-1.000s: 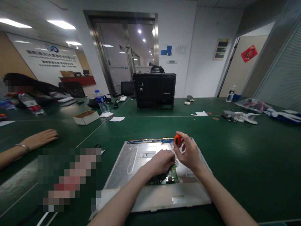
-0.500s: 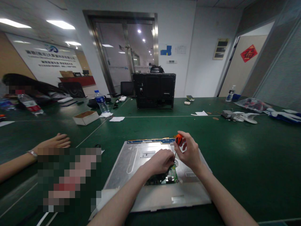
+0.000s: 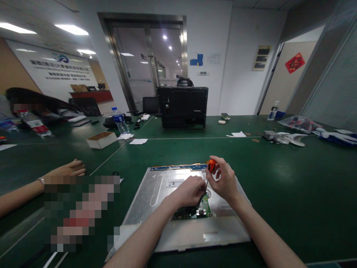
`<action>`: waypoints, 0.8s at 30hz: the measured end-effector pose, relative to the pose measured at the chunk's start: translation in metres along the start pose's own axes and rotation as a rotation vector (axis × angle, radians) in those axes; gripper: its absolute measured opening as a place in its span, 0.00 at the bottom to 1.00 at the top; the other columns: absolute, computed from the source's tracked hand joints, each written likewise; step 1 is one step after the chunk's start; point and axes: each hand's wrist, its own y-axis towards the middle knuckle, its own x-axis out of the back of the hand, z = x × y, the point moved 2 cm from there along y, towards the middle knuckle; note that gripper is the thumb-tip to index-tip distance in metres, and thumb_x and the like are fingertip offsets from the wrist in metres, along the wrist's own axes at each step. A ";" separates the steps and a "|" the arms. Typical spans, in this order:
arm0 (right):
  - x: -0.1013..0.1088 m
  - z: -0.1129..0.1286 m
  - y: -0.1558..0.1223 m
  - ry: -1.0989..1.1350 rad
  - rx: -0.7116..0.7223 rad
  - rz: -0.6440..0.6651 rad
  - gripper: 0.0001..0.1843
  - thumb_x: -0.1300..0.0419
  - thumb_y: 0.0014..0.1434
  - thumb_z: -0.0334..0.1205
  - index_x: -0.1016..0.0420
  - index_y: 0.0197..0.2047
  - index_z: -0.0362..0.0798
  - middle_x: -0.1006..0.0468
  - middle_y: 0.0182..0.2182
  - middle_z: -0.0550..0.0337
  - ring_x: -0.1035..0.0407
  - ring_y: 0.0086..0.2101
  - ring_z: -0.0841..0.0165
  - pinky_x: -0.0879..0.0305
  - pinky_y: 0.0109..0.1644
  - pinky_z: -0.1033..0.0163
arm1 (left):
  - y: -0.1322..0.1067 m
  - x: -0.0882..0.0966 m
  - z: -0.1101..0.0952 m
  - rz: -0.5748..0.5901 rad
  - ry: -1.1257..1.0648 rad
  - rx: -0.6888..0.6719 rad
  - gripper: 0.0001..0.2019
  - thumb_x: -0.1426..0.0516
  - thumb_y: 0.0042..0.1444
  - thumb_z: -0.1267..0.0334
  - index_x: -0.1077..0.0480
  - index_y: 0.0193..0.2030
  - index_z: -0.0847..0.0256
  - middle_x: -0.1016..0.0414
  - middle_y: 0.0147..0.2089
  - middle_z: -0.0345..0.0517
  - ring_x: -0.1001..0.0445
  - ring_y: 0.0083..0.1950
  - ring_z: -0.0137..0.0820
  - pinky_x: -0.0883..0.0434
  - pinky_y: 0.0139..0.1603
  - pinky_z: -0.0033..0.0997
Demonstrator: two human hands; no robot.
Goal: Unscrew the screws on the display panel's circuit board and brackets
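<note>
Pinched in my right hand (image 3: 224, 178) is a screwdriver (image 3: 211, 166) with an orange and black handle, its thin shaft pointing down at a green circuit board (image 3: 205, 207). My left hand (image 3: 191, 191) is closed beside the shaft, over the board; its fingertips are partly hidden, and I cannot make out what they grip. The board sits on the back of a silver metal display panel (image 3: 156, 190) lying flat on the table. A blue circuit strip (image 3: 175, 167) runs along the panel's far edge. The screwdriver's tip is hard to see.
A co-worker's hand (image 3: 65, 172) rests on the green table (image 3: 279, 193) to the left, near a blurred-out patch. Farther back are a white box (image 3: 102, 140), a water bottle (image 3: 119, 121) and a black monitor casing (image 3: 182, 108). Metal parts (image 3: 283, 137) lie at the right.
My hands and the screwdriver stay almost in place. The co-worker's hand at the left has shifted slightly.
</note>
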 end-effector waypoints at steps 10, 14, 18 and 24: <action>0.000 -0.002 -0.002 0.013 -0.003 0.017 0.18 0.43 0.63 0.37 0.36 0.56 0.49 0.28 0.30 0.63 0.37 0.21 0.73 0.37 0.22 0.68 | 0.000 -0.001 -0.002 0.000 0.032 0.008 0.07 0.45 0.54 0.74 0.29 0.37 0.62 0.21 0.40 0.50 0.25 0.40 0.38 0.32 0.40 0.32; 0.000 -0.002 -0.001 0.005 -0.003 0.008 0.18 0.43 0.63 0.38 0.37 0.56 0.49 0.29 0.30 0.62 0.37 0.21 0.73 0.37 0.22 0.68 | 0.000 0.000 -0.003 0.004 0.022 0.005 0.07 0.45 0.54 0.75 0.29 0.38 0.63 0.21 0.41 0.51 0.24 0.41 0.39 0.31 0.42 0.32; 0.001 0.000 0.001 0.017 0.012 -0.001 0.17 0.43 0.64 0.37 0.36 0.56 0.49 0.30 0.30 0.63 0.37 0.21 0.73 0.38 0.22 0.69 | 0.000 0.001 -0.003 0.010 0.013 0.010 0.07 0.45 0.54 0.74 0.29 0.38 0.63 0.21 0.42 0.51 0.24 0.41 0.39 0.31 0.42 0.32; 0.002 0.001 0.001 0.007 0.029 0.007 0.17 0.44 0.64 0.36 0.36 0.56 0.49 0.30 0.30 0.63 0.38 0.21 0.73 0.39 0.22 0.69 | 0.000 0.001 -0.004 0.005 0.018 0.004 0.06 0.46 0.55 0.74 0.29 0.37 0.62 0.21 0.39 0.50 0.25 0.40 0.38 0.32 0.40 0.31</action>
